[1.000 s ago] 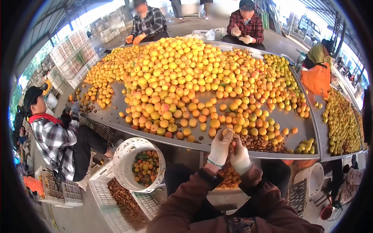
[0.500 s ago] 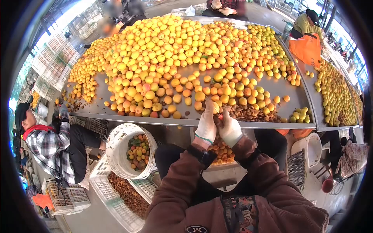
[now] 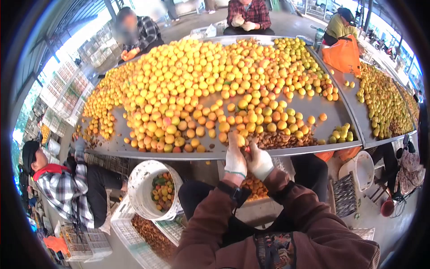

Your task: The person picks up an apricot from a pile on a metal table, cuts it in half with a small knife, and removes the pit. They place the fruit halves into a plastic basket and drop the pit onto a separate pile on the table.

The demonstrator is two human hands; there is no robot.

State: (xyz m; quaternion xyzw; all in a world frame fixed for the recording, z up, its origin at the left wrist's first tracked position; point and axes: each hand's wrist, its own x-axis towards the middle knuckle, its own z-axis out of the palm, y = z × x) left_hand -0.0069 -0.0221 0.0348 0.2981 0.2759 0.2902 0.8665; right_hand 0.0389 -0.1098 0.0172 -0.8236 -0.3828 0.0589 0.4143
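My left hand [image 3: 235, 160], in a white glove, is closed on a yellow-orange apricot [image 3: 241, 141] at the front edge of the metal table [image 3: 179, 155]. Close beside it my gloved right hand [image 3: 260, 162] has its fingers pinched together. A small reddish bit shows between the hands, too small to name; what the right fingers hold is hidden. Just beyond my hands lie loose apricots [image 3: 264, 114] and a heap of brown pits [image 3: 284, 140]. Below my hands, orange apricot pieces [image 3: 254, 187] lie in a container between my knees.
A large apricot pile [image 3: 179, 76] covers much of the table. Left of my knees, a white bucket [image 3: 134, 184] of fruit stands over a crate [image 3: 127, 231] holding pits. Greenish fruits [image 3: 342, 133] sit at the right corner. Co-workers [image 3: 58, 179] sit around the table.
The view has tilted up, so more of the people across the table shows. My hands stay together at the table edge, the left still holding an apricot.
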